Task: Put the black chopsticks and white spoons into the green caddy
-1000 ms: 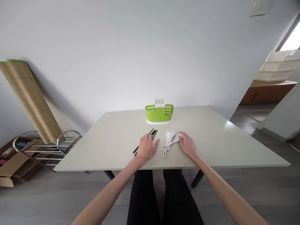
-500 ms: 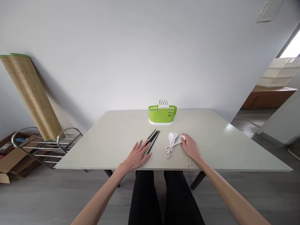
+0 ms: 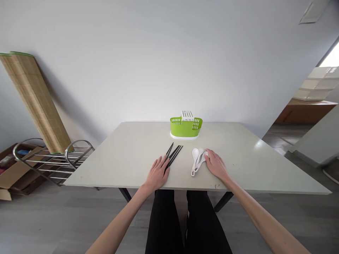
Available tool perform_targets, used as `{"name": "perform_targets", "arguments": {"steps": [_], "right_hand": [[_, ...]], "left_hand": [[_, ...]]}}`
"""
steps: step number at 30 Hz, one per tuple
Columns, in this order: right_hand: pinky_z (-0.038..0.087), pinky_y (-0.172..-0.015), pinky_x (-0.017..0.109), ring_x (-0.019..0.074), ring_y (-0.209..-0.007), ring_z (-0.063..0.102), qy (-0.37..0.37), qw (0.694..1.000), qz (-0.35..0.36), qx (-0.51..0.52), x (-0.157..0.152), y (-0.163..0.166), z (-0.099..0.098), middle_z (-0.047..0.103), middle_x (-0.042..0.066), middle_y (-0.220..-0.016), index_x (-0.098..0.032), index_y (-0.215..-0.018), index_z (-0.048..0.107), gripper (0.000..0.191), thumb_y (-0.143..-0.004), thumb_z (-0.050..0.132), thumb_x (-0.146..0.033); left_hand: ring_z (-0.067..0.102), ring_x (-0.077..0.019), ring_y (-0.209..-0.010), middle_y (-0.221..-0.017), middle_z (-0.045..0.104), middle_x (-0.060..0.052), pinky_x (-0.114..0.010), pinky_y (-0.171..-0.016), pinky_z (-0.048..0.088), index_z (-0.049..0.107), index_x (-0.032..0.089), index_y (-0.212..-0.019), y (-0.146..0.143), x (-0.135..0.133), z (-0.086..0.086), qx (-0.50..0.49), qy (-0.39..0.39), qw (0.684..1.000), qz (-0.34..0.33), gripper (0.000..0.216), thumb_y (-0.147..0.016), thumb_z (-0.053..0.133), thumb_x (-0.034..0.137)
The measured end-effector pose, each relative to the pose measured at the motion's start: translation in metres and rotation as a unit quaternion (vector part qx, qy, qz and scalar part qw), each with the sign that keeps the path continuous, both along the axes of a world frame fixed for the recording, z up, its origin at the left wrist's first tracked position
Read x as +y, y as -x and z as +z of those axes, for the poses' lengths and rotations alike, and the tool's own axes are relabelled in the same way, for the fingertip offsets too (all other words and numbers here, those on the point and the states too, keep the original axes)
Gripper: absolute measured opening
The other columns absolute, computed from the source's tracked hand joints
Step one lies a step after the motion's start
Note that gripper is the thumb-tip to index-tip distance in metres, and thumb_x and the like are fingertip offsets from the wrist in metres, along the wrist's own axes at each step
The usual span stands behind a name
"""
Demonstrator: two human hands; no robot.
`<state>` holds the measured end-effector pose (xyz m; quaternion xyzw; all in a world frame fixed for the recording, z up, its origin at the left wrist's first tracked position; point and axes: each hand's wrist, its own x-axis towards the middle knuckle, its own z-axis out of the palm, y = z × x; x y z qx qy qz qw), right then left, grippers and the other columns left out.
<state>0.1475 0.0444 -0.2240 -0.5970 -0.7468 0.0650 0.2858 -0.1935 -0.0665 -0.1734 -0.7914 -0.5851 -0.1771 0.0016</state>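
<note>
My left hand [image 3: 156, 174] lies with outstretched fingers over the lower ends of several black chopsticks [image 3: 174, 155], whose thin tips fan out toward the far side of the table. To the right, my right hand [image 3: 215, 164] has its thumb and fingertips around the bowl of a white soup spoon [image 3: 202, 159]. That spoon lies against two other white spoons [image 3: 195, 155], their marked handles gathered toward me. A green utensil basket [image 3: 184, 131] with a white base and a white slotted top piece stands behind the chopsticks and spoons, near the wall.
All of this is on a pale table [image 3: 137, 141] pushed against a white wall. Left of it are a metal rack [image 3: 53, 167], a rolled bamboo mat [image 3: 39, 106] leaning on the wall, and an open cardboard box [image 3: 23, 183]. Stacked clear boxes [image 3: 315, 83] stand far right.
The spoon at my right hand has swung its handle toward me, in line with the others. My left fingers have drawn closer together, and the chopsticks have shifted under them. The view has moved slightly.
</note>
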Motion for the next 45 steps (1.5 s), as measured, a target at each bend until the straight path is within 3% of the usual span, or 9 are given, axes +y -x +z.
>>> {"name": "perform_targets", "arguments": {"steps": [9, 19, 25, 34, 45], "right_hand": [[0.033, -0.124, 0.05, 0.0293, -0.149, 0.046, 0.012, 1.0, -0.011, 0.005, 0.0, -0.001, 0.002, 0.052, 0.016, -0.159, -0.015, -0.154, 0.045, 0.058, -0.108, 0.025, -0.043], [0.041, -0.12, 0.049, 0.0311, -0.145, 0.052, 0.03, 0.997, -0.037, 0.059, -0.001, -0.004, 0.003, 0.056, 0.016, -0.156, -0.016, -0.153, 0.05, 0.059, -0.107, 0.029, -0.047], [0.043, -0.118, 0.051, 0.0343, -0.144, 0.052, 0.051, 0.994, -0.047, 0.088, -0.01, -0.008, 0.005, 0.055, 0.014, -0.157, -0.018, -0.154, 0.051, 0.064, -0.106, 0.032, -0.056], [0.044, -0.117, 0.052, 0.0354, -0.143, 0.053, 0.078, 0.988, -0.043, 0.128, -0.034, -0.007, 0.019, 0.055, 0.01, -0.159, -0.025, -0.155, 0.048, 0.072, -0.099, 0.045, -0.069], [0.043, -0.117, 0.053, 0.0361, -0.142, 0.052, 0.051, 0.995, -0.028, 0.082, -0.033, -0.003, 0.017, 0.056, 0.01, -0.156, -0.025, -0.153, 0.048, 0.066, -0.097, 0.051, -0.06]], "left_hand": [[0.024, -0.0247, -0.162, -0.174, 0.03, -0.006, -0.047, -0.131, 0.028, 0.032, 0.027, -0.166, 0.015, 0.004, 0.008, -0.062, 0.018, 0.998, -0.005, 0.062, -0.11, 0.03, 0.053], [0.029, -0.0342, -0.159, -0.167, 0.043, -0.015, -0.054, -0.129, 0.027, 0.045, 0.013, -0.158, 0.084, 0.018, 0.011, -0.001, 0.01, 0.991, 0.136, 0.065, -0.109, 0.026, 0.052], [0.029, -0.0356, -0.159, -0.167, 0.043, -0.013, -0.058, -0.128, 0.026, 0.047, 0.019, -0.157, 0.083, 0.018, 0.003, 0.018, 0.001, 0.99, 0.143, 0.061, -0.107, 0.032, 0.049], [0.028, -0.0358, -0.16, -0.168, 0.042, -0.012, -0.055, -0.13, 0.024, 0.047, 0.015, -0.157, 0.082, 0.017, 0.005, 0.028, 0.009, 0.988, 0.149, 0.063, -0.107, 0.03, 0.048], [0.028, -0.0348, -0.16, -0.168, 0.042, -0.011, -0.056, -0.129, 0.025, 0.047, 0.018, -0.158, 0.082, 0.018, 0.004, 0.015, 0.005, 0.989, 0.146, 0.063, -0.107, 0.029, 0.051]]}}
